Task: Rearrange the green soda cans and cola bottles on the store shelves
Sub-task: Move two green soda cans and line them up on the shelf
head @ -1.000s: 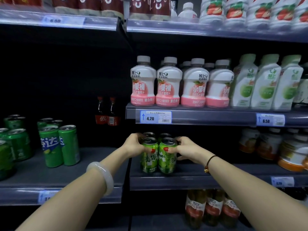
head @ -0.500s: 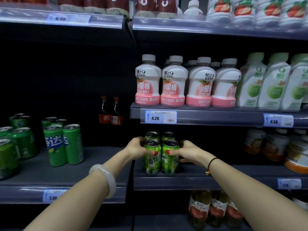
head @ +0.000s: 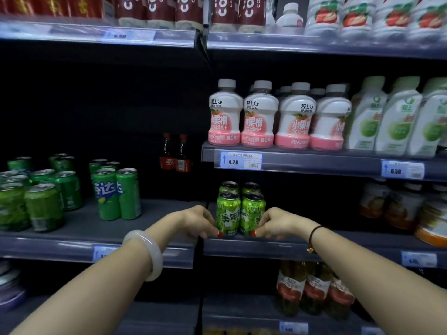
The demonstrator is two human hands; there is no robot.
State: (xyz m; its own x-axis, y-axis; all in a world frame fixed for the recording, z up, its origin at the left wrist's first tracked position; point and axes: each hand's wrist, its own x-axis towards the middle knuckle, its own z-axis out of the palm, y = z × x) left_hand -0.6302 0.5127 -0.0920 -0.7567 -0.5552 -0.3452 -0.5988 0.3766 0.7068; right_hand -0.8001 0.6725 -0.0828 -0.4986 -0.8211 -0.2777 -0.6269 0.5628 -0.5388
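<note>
Green cans [head: 241,213] gripped at base between left hand [head: 193,222] and right hand [head: 280,223].

— How many of the pale cans do you count on your feed?
— I count four apple-green cans [head: 228,213]: two in front, two behind.
— And cola?
— Two cola bottles [head: 176,153], side by side.
— The darker cans?
— Four dark green cans [head: 106,197] in the nearer group. In the left cluster [head: 43,206] I make out at least seven tops, but it runs off the frame edge, so I can't give you an exact figure.
— Anything else?
— Four pink-labelled bottles [head: 260,122] in the front row, with at least three more caps behind them. Three green-and-white bottles [head: 401,122] beside those. Three red-labelled bottles [head: 314,291] on the shelf underneath.
</note>
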